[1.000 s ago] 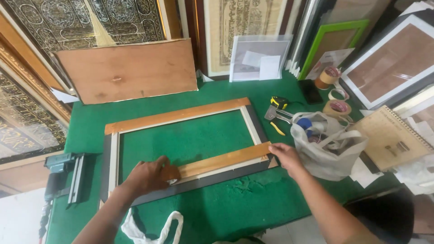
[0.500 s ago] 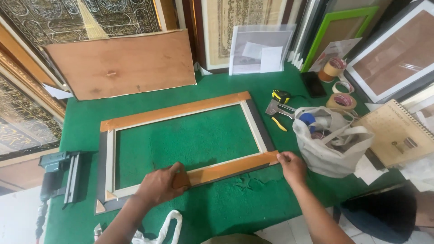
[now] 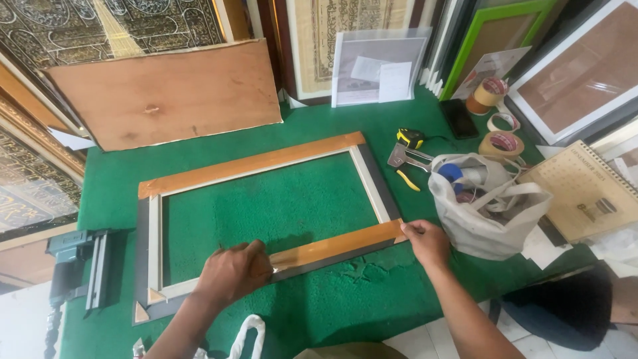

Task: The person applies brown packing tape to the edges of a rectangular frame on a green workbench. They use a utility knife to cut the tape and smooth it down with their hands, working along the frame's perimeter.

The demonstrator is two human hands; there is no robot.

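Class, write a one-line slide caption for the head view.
Both hands, left and right, press brown tape along a picture frame.

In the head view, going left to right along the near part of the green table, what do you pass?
Staple gun → left hand on the brown strip of the picture frame → right hand at the strip's end → white cloth bag → spiral-bound calendar.

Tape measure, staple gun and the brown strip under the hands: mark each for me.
Tape measure (image 3: pixel 410 137): head view, on its yellow and black case.
Staple gun (image 3: pixel 403 158): head view, on its metal body by the yellow handle.
Brown strip (image 3: pixel 339 244): head view, on the bare stretch between left hand (image 3: pixel 232 272) and right hand (image 3: pixel 428 242).
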